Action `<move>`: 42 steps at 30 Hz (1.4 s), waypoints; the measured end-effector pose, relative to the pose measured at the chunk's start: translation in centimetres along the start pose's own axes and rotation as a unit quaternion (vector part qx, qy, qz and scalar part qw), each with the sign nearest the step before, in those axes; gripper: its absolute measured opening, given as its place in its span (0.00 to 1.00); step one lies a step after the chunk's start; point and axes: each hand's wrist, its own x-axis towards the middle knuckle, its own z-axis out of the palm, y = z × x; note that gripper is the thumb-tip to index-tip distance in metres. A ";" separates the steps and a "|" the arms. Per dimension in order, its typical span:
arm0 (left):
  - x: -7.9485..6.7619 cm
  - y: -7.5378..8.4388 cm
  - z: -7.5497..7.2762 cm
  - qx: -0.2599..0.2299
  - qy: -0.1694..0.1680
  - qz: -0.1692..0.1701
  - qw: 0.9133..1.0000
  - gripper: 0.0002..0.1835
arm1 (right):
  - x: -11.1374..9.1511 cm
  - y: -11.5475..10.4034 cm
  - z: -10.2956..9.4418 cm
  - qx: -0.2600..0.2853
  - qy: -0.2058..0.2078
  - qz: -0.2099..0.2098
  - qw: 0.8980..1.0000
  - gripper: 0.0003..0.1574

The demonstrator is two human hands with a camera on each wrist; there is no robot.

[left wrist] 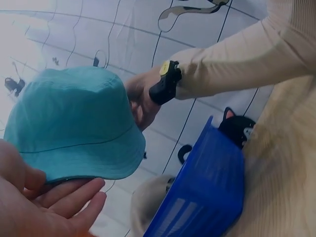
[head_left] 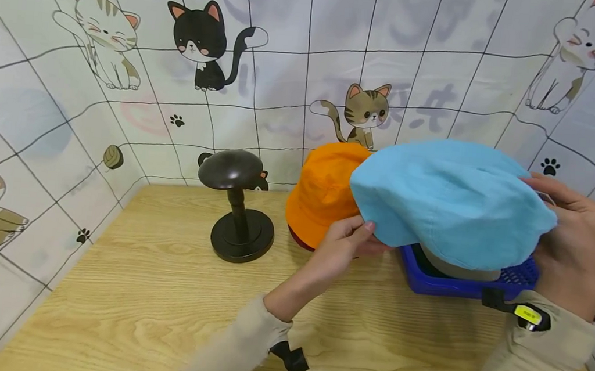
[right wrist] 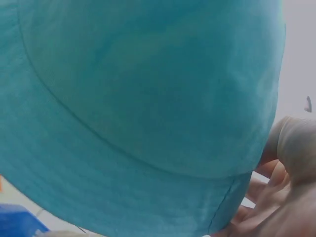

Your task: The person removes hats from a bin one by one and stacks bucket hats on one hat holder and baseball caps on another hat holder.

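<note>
A light blue bucket hat [head_left: 448,203] is held up between both hands, above the blue basket [head_left: 426,285]. My left hand [head_left: 343,238] pinches the brim at its left side, thumb on top and fingers beneath, as the left wrist view also shows. On the other side my right hand [head_left: 574,236] grips the hat's edge, with part of the fingers hidden behind the fabric. In the right wrist view the hat [right wrist: 148,98] fills most of the picture, and the right hand [right wrist: 291,182] holds its rim at the lower right.
An orange bucket hat [head_left: 323,190] sits on the wooden table [head_left: 163,297], just beyond the left hand. Left of it stands a dark hat stand [head_left: 238,204] with a rounded top. Inside the basket lies a beige hat [left wrist: 148,202]. A cat-print cloth [head_left: 284,91] hangs behind.
</note>
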 end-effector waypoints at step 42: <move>0.1 1.8 -12.0 0.008 0.190 0.053 0.980 0.23 | -2.6 6.2 10.6 -0.087 -0.225 0.055 0.969 0.39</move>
